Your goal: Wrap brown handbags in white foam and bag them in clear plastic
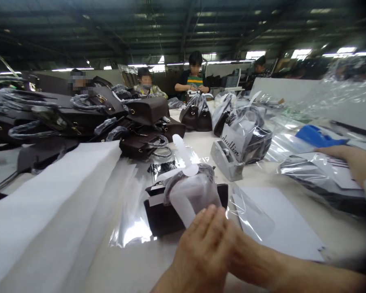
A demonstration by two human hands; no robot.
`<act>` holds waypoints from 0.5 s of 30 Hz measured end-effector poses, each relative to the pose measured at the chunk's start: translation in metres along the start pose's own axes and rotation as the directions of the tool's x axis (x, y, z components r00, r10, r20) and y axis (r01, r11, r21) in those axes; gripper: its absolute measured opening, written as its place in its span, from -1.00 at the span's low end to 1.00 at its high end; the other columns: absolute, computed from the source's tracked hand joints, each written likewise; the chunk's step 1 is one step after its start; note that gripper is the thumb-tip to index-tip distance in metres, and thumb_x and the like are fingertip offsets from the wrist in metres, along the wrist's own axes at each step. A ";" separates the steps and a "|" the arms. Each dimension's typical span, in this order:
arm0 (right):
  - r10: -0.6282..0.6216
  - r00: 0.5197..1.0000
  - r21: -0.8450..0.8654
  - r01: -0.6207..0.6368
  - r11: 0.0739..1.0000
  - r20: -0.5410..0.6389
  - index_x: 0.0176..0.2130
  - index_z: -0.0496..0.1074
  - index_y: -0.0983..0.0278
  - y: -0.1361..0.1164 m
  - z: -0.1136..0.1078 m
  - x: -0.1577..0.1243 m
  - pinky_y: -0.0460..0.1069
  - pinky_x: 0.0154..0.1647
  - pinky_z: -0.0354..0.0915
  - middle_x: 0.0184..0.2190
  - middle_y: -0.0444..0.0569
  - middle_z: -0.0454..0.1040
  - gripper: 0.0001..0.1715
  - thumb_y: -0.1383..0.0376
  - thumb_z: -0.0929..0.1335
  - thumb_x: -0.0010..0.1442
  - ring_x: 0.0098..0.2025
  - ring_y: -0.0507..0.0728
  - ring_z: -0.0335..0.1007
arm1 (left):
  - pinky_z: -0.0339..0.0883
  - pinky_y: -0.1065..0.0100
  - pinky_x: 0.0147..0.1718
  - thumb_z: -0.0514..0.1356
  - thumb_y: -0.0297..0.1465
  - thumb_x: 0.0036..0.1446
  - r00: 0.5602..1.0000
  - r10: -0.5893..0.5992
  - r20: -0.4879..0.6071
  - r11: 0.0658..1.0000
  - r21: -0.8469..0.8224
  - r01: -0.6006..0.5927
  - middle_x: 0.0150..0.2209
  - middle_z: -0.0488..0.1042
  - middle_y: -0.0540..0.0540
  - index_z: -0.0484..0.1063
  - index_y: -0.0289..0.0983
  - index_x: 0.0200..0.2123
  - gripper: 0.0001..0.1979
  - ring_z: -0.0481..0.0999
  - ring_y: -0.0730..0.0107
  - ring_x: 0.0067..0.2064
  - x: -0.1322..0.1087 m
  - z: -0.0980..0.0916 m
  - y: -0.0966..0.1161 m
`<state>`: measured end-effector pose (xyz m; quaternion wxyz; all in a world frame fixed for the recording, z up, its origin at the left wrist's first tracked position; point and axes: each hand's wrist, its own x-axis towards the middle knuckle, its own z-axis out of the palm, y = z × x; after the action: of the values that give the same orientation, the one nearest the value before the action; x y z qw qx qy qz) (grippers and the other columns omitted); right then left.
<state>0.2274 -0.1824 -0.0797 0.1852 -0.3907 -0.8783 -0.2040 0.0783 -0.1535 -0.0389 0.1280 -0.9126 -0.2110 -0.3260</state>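
The dark bag (164, 221) lies on the bench (116, 266), directly in front of the person. A thin white sheet (198, 191) covers part of the bag's front, and behind this sheet stands the wrapped handle (208, 170). The left hand (201, 246) is at the near edge of the bag, with its fingers almost straight and close together. The right hand (236, 244) comes from the right of the bag and is mostly hidden behind the left one, so I cannot tell how far its fingers are bent. The two hands overlap; whether some thing is held between them, I also cannot tell.

In my judgement, the step in hand is to arrange the sheet against the bag. To do it well, the fingers should press flat and lightly, because such thin material probably creases or tears easily. It is better to keep the pale strip (157, 200) at the left of the sheet free, and not to pull on the handle. One hand could steady the bag while the other smooths.

Left of the bag lies clear plastic (137, 226); it looks slippery, so the bag should not slide onto it. Well to the right of the bag, another person's hand (346, 158) rests at a plastic-wrapped bag (317, 179).
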 end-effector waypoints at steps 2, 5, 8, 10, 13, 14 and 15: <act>-0.088 0.995 0.122 0.081 0.989 0.051 -0.24 0.45 0.33 0.017 -0.011 -0.003 0.14 -0.03 0.32 -0.31 0.06 0.52 -0.75 0.43 0.21 0.18 -0.11 0.20 0.41 | 0.32 0.27 0.00 0.00 -0.49 0.12 0.992 -0.089 0.085 0.993 0.087 0.082 0.04 0.38 -0.26 0.33 -0.45 -0.02 -0.65 0.32 0.20 0.11 -0.007 0.023 -0.007; 0.058 0.991 0.412 -0.102 0.905 0.116 -0.22 0.41 0.28 0.067 -0.030 -0.004 -0.05 -0.20 0.39 -0.44 -0.08 0.50 -0.81 0.23 0.29 0.19 -0.33 0.05 0.46 | 0.32 0.27 -0.04 0.02 -0.38 0.15 0.986 -0.112 0.124 0.980 0.179 0.088 0.12 0.30 -0.19 0.32 -0.38 0.02 -0.62 0.28 0.18 0.14 -0.023 0.044 -0.024; 0.343 0.931 0.454 -0.362 0.814 0.127 0.14 0.14 0.39 0.121 -0.024 0.004 0.07 0.07 0.24 0.05 0.20 0.30 -0.24 0.16 0.40 0.05 0.09 0.17 0.25 | 0.22 0.23 0.01 0.10 -0.09 0.05 0.982 -0.055 0.183 0.982 0.186 0.021 0.16 0.23 -0.22 0.28 -0.34 0.07 -0.40 0.21 0.10 0.18 -0.035 0.048 -0.034; 0.258 0.942 0.529 -0.334 0.780 0.215 0.27 -0.19 0.46 0.147 -0.002 0.016 0.18 0.20 -0.01 0.25 0.32 -0.10 0.20 0.10 0.47 -0.10 0.28 0.27 -0.16 | 0.14 0.21 0.05 0.14 0.04 -0.07 0.973 -0.034 0.227 0.983 0.181 -0.008 0.17 0.21 -0.26 0.25 -0.35 0.10 -0.23 0.18 0.05 0.19 -0.038 0.048 -0.037; 0.150 0.944 0.739 -0.325 0.590 0.295 0.29 -0.38 0.35 0.169 0.041 0.039 0.16 0.19 0.01 0.28 0.24 -0.17 0.24 0.08 0.42 -0.04 0.28 0.20 -0.14 | 0.01 0.22 0.11 0.17 0.05 -0.10 0.959 -0.079 0.273 0.985 0.171 0.033 0.19 0.19 -0.22 0.23 -0.30 0.11 -0.22 0.16 0.05 0.20 -0.039 0.056 -0.042; 0.158 0.935 0.783 -0.352 0.512 0.317 0.29 -0.39 0.30 0.174 0.053 0.048 0.13 0.16 0.07 0.26 0.20 -0.09 0.19 0.09 0.40 0.00 0.25 0.17 -0.04 | -0.02 0.22 0.12 0.18 -0.01 -0.06 0.954 -0.098 0.282 0.984 0.170 0.051 0.19 0.18 -0.20 0.23 -0.29 0.12 -0.28 0.15 0.07 0.20 -0.038 0.060 -0.046; 0.176 0.923 0.808 -0.385 0.446 0.342 0.29 -0.37 0.26 0.178 0.063 0.057 0.10 0.13 0.13 0.24 0.16 -0.01 0.14 0.10 0.39 0.02 0.21 0.14 0.05 | -0.04 0.22 0.13 0.18 -0.11 0.00 0.954 -0.109 0.278 0.983 0.175 0.061 0.20 0.17 -0.19 0.23 -0.28 0.11 -0.36 0.14 0.09 0.21 -0.037 0.065 -0.051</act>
<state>0.3171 -0.0071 -0.0681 0.2935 -0.4045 -0.7974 0.3383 0.0636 -0.0960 -0.1070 0.1567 -0.9266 -0.2925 -0.1770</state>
